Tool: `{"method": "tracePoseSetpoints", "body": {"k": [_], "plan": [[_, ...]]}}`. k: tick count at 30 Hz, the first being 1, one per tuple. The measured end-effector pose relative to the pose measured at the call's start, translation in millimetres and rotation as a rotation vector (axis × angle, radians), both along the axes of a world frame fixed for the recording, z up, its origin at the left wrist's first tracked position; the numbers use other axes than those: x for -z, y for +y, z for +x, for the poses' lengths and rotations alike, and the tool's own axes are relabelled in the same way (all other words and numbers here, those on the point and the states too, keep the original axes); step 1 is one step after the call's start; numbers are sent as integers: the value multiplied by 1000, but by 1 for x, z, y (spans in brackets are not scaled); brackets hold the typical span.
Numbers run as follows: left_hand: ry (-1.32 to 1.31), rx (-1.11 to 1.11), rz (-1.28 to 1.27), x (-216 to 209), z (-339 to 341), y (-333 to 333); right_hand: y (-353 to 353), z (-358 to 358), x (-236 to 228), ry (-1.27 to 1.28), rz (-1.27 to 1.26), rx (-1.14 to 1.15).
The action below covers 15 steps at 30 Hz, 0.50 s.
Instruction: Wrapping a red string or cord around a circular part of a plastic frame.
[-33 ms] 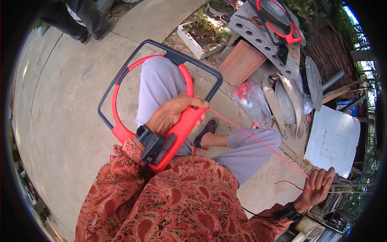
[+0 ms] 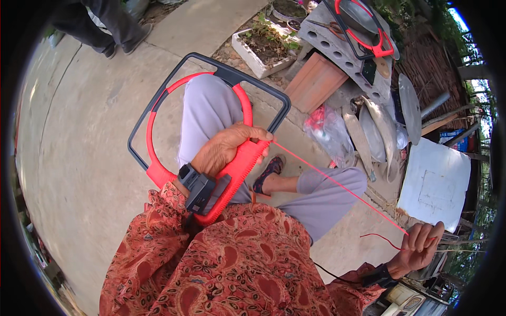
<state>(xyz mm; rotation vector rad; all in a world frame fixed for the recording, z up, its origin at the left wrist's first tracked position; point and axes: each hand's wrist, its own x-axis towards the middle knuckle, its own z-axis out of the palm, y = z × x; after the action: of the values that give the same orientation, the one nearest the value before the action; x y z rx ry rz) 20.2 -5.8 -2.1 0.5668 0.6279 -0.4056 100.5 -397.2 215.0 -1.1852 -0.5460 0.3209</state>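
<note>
There are two red-and-black frames, one red cord and one white planter.

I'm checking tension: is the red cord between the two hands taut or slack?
Taut: the red cord runs nearly straight from the left hand to the right hand, with no visible sag.

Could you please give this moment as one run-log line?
left hand: around ridged red handle of red-and-black looped frame | right hand: holding thin red cord | cord: straight between hands, tail loose
</note>
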Motion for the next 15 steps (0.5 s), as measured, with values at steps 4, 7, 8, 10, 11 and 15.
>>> {"method": "tracePoseSetpoints", "body": {"k": [4, 7, 8, 10, 11, 15], "plan": [[18, -58, -12, -1, -2, 0, 19, 1, -11, -281, 294, 266], [33, -63, 66, -2, -2, 1, 38, 10, -29, -456, 40, -364], [11, -68, 88, 3, -3, 2, 41, 8, -26, -459, 39, -362], [-16, -72, 107, 8, -5, 2, 52, 6, -14, -160, 78, -24], [-3, -87, 125, 9, -5, 1, 57, 13, -11, -158, 26, -48], [-95, -115, 6, 13, -1, 5, 107, 43, -10, -768, -669, 136]]}}
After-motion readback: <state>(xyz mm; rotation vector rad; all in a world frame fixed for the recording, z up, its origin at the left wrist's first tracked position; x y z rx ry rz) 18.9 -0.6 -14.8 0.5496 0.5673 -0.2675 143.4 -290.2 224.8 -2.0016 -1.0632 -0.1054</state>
